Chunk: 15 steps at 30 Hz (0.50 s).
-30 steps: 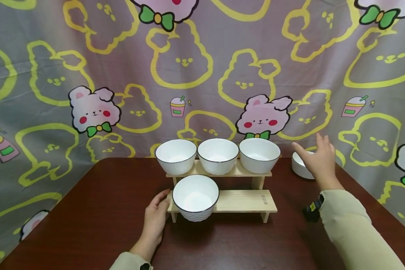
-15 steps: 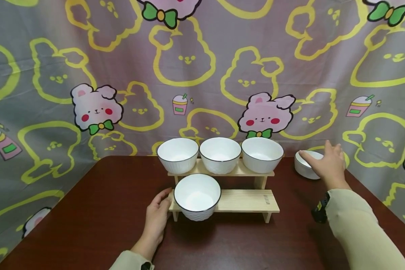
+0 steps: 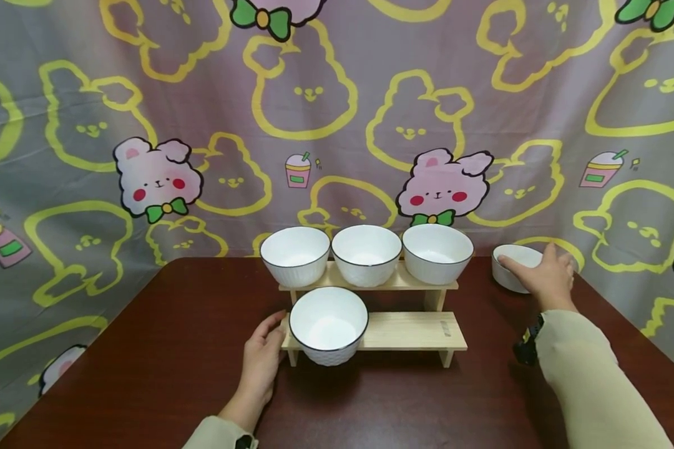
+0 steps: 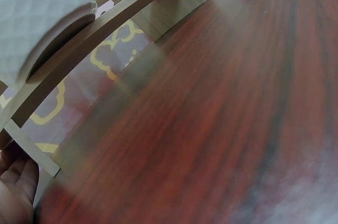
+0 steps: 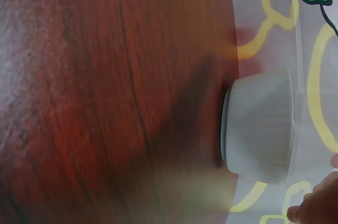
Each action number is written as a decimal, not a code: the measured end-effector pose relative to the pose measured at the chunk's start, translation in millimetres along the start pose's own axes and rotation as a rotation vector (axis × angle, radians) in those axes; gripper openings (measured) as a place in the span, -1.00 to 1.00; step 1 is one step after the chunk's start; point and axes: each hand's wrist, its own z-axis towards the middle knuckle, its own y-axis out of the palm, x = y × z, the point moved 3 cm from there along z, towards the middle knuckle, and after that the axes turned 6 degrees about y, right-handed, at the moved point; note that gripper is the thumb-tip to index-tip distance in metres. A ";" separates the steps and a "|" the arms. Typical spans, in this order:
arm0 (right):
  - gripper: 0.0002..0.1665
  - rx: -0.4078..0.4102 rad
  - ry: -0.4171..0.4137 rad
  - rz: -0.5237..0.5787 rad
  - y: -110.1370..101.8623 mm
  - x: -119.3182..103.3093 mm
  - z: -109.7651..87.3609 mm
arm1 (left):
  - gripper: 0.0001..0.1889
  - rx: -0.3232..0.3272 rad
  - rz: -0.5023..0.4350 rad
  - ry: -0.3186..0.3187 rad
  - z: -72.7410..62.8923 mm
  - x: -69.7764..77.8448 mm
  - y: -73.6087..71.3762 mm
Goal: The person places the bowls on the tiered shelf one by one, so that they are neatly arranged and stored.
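In the head view, my left hand (image 3: 260, 358) holds the left end of a two-tier wooden stand (image 3: 412, 330), its fingers at the end of the lower board. Close beside it on that board sits a white bowl (image 3: 328, 324) with a dark rim and a dimpled outside. My right hand (image 3: 547, 277) is spread at a low white bowl (image 3: 504, 277) on the table's far right, the thumb overlapping its opening. In the right wrist view, the thumb and fingertips (image 5: 303, 213) show just past the rim of the ribbed bowl (image 5: 259, 126), apart from it.
Three white bowls stand in a row on the upper board: left bowl (image 3: 294, 259), middle bowl (image 3: 366, 255) and right bowl (image 3: 438, 255). The dark red-brown wooden table (image 3: 163, 349) ends at a patterned cloth (image 3: 326, 156) hanging behind it.
My right hand has moved slightly right and lowered toward the low bowl. My left hand has stayed at the stand's end. The head view has shifted a little.
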 end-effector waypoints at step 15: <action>0.33 -0.021 0.073 -0.023 17.9 3.2 9.0 | -0.63 -0.007 0.001 -0.001 1.4 1.1 -1.0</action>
